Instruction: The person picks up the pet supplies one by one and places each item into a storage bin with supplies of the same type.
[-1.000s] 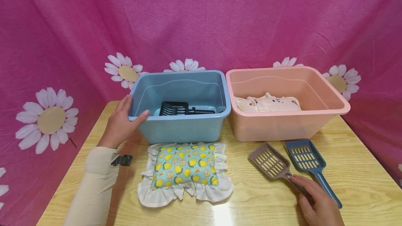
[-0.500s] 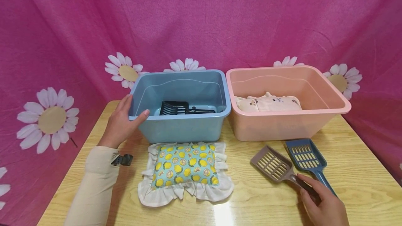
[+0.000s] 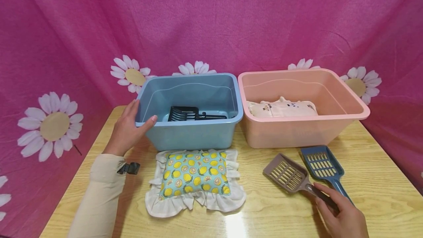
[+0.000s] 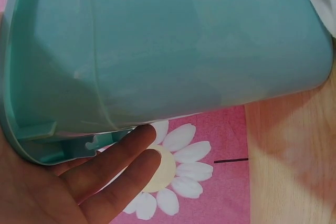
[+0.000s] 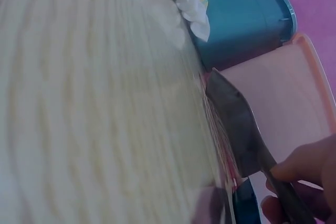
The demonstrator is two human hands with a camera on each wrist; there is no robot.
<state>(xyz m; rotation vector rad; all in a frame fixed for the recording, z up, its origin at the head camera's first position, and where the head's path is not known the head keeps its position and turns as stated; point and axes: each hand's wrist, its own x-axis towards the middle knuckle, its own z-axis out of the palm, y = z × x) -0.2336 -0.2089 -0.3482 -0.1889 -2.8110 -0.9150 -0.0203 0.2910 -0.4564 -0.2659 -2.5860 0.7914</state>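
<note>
My right hand [image 3: 345, 212] grips the handle of a brown slotted litter scoop [image 3: 287, 173], with thumb and fingers round it in the right wrist view. The scoop's head points up and left, close over the table. Just right of it lies a dark blue litter scoop [image 3: 322, 164], its lower handle hidden by the hand. My left hand [image 3: 129, 129] rests on the near left corner of a blue bin [image 3: 193, 137], its thumb stretched along the front rim. In the left wrist view, two fairly straight fingers [image 4: 123, 182] show outside the bin wall. A black slotted scoop [image 3: 185, 114] lies inside.
To the right stands a pink bin [image 3: 297, 133] with a rolled cream printed cloth [image 3: 284, 109] in it. A lemon-print pillow [image 3: 195, 175] with white ruffles lies before the blue bin on the wooden table [image 3: 264, 212]. A pink daisy curtain [image 3: 211, 21] hangs behind.
My right hand has taken a fuller hold of the brown scoop's handle and moved slightly right with it, covering more of the blue scoop's handle. My left hand has stayed put.
</note>
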